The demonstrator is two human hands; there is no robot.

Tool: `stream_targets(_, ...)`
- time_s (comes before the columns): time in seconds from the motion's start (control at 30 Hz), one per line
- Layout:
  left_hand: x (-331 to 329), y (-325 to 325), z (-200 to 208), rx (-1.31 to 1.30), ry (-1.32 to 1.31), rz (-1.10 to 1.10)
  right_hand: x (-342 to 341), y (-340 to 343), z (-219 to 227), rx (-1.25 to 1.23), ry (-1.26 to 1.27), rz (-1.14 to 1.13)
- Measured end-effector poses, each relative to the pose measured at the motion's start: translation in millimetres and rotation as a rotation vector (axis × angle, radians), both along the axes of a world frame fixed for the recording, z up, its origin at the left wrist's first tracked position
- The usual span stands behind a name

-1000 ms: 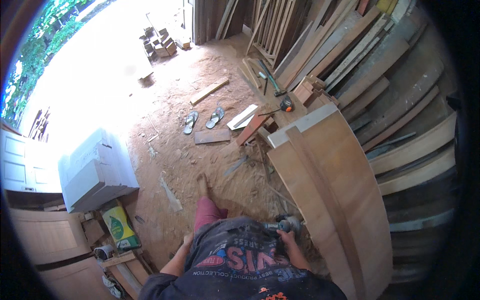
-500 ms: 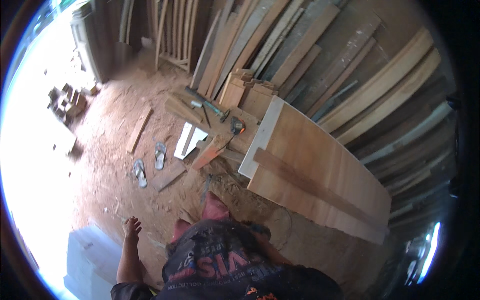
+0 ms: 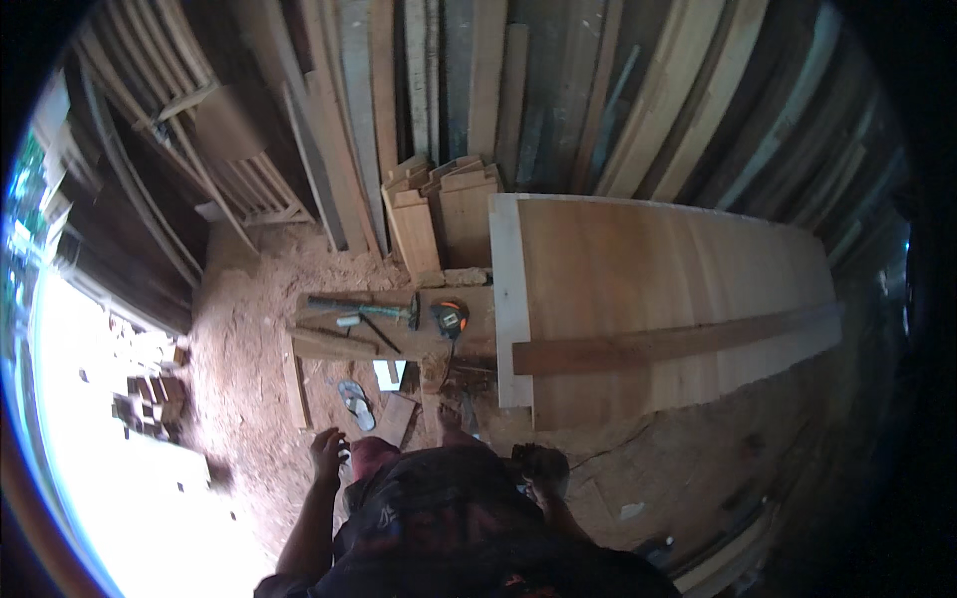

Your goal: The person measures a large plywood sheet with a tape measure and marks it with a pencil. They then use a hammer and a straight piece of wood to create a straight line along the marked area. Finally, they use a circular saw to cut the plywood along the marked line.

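My left hand (image 3: 327,455) hangs beside my left thigh, its fingers loosely bent and apart, with nothing visible in them. Against my right side, my right hand (image 3: 543,490) is closed on a dark rounded object (image 3: 541,464); its kind is too dim to make out. Ahead of me is a low wooden bench (image 3: 477,321). On it lie a hammer (image 3: 361,308), a small white cylinder (image 3: 348,321), a thin dark stick (image 3: 380,335) and a black-and-orange tape measure (image 3: 450,319). To the right, a large wooden panel (image 3: 658,264) carries a long brown board (image 3: 648,346) across it.
Short wood blocks (image 3: 439,214) are stacked behind the bench, before long planks (image 3: 488,80) leaning on the wall. A sandal (image 3: 356,405) and a white piece (image 3: 390,375) lie on the dusty floor. A thin cord (image 3: 610,453) runs along the floor at right.
My view has swung, so the bench and panel now appear more squarely ahead. My left hand is closer to my thigh. The right hand and its dark object show more plainly.
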State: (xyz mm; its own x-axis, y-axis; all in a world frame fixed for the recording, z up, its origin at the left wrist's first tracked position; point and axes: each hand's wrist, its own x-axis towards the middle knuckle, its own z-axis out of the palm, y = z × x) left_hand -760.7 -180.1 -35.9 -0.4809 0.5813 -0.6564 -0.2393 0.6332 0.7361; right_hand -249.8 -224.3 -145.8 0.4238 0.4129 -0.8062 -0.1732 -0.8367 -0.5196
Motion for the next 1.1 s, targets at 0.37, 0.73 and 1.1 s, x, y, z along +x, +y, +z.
stream_targets(0.37,141.7,342.5,67.4,0.641,0.399,-1.291,-51.5,-12.4,39.6,0.152,0.064,-0.572)
stream_targets(0.73,264.7,416.0,37.1,1.090,0.635,-2.180,-228.1,13.9,200.7,0.580,-0.387,-1.120)
stream_targets(1.1,288.7,419.6,60.5,1.052,0.806,-2.456,-282.4,107.9,308.1,0.609,-0.536,-1.070)
